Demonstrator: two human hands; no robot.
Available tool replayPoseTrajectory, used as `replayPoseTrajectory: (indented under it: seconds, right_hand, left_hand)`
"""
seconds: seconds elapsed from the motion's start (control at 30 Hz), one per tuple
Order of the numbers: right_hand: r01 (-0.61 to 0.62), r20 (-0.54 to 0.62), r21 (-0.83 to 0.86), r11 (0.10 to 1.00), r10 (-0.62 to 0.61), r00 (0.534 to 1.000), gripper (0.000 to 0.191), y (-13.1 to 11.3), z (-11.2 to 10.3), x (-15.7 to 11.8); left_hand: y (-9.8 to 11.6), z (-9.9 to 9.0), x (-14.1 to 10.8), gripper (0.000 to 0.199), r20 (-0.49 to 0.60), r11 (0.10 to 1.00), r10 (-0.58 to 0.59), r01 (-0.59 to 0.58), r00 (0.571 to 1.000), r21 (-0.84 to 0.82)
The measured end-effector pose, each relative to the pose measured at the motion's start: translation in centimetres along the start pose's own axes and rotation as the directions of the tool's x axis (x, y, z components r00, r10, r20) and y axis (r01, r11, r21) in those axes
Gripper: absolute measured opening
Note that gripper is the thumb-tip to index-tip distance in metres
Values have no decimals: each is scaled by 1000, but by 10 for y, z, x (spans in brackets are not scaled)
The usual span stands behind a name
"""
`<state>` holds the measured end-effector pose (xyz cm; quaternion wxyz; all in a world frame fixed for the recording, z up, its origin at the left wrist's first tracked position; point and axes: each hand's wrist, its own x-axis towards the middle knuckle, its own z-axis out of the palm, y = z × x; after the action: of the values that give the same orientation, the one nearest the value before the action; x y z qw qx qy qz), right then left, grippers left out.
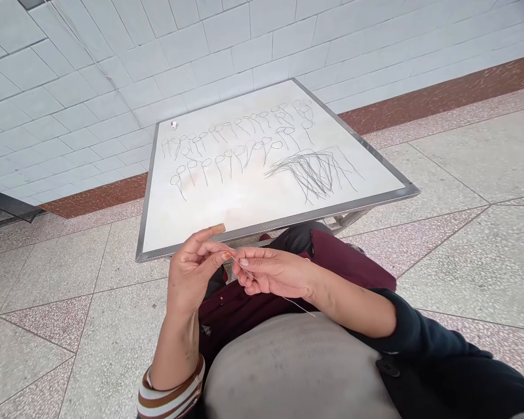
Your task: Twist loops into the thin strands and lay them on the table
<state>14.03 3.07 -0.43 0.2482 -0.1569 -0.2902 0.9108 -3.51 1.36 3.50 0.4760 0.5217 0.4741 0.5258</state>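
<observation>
A thin wire (297, 305) runs between both hands, and its free end slants down to the right over my lap. My left hand (195, 265) pinches it between thumb and a finger; a strip of tan tape wraps one fingertip. My right hand (276, 270) meets the left one fingertip to fingertip, its fingers closed around the same wire. Whatever shape the wire has at the fingertips is hidden. Both hands are above my lap, just off the near edge of a white table (240, 215).
On the table several wires with looped ends (220, 160) lie in rows. A tangled pile of straight wires (317, 171) is at the right. A small white and red object (174, 125) sits in the far left corner. A tiled wall (227, 35) stands behind the table.
</observation>
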Motion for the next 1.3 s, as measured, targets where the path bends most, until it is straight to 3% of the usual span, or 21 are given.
replayPoseTrajectory:
  seconds: [0.27,0.47,0.67,0.77,0.83,0.87,0.93,1.0,1.03,1.07,1.13,1.3]
  right_hand:
    - [40,44,34,999,-42,998,14,5,1,0]
    - [53,146,70,996,-62,987,17,7,0,1]
    - [112,46,-107,988,-108,993,20,6,2,1]
    - [190,-26,-300,935,-208,978,18,3,4,0]
    - [267,-86,-552,790,-373,924,15,2,5,0]
    - [294,-86,-696,655,-482,872,14,2,5,-1]
    - [284,13,-911,299,-668,744,12,3,4,0]
    - [226,162,-974,-17,-748,644,13,6,1,1]
    - [200,220,-972,-120,-756,617,13,7,0,1]
    - [176,256,-966,-187,-756,602,13,9,-2,2]
    - [153,282,-959,-239,-748,601,13,11,-4,3]
    - [189,248,-968,-162,-700,670,14,11,-4,3]
  left_hand:
    - [1,-3,-1,40,49,997,76,-75,996,-8]
    - [-2,-4,-2,39,62,991,132,-130,989,-40]
    - [0,-8,-2,43,92,983,164,-170,982,63]
    - [6,-11,-3,52,-17,955,200,-191,980,226]
    - [9,-12,-4,57,-151,942,226,-177,962,286]
    - [10,-11,-5,57,-203,947,222,-161,954,278]
    - [8,-8,-8,55,-241,973,157,-108,958,203]
    - [3,-1,-12,53,-220,994,58,-36,974,103]
    - [0,3,-13,51,-213,998,18,-6,977,58]
    - [-3,7,-14,48,-212,1000,-10,13,977,13]
    - [-8,13,-15,43,-221,998,-36,25,975,-55]
    - [-12,17,-15,42,-230,994,-53,30,972,-104]
